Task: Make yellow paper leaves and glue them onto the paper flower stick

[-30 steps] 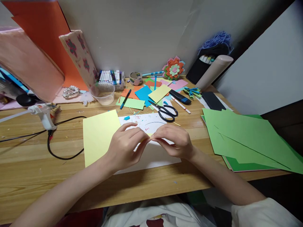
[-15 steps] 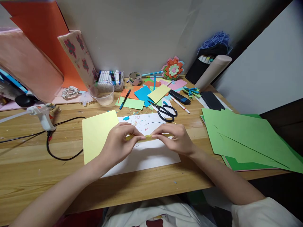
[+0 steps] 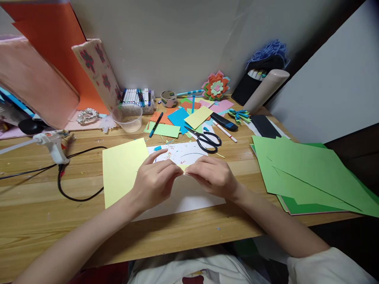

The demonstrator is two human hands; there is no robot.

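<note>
A small piece of yellow paper (image 3: 184, 168) is pinched between both hands over a marked white sheet (image 3: 189, 197). My left hand (image 3: 156, 179) has thumb and fingertips closed on its left end, with one finger raised. From the other side my right hand (image 3: 214, 176) grips it, fingers curled and touching close to the left fingertips. Most of the small piece is hidden by the fingers. A larger yellow sheet (image 3: 121, 169) lies beside my left hand, partly under the wrist. Black-handled scissors (image 3: 207, 141) rest just beyond my right hand.
A white glue gun (image 3: 55, 146) with a black cord stands at the left. Green sheets (image 3: 308, 173) are stacked at the right. Behind the scissors lie coloured paper scraps (image 3: 177, 118), pens, a cutter (image 3: 224, 121), a clear bowl (image 3: 127, 118) and a layered paper flower (image 3: 216, 86).
Both hands have rolled over the small yellow paper, so their backs show more and their fingertips are closer together. A finger of my left hand has lifted away.
</note>
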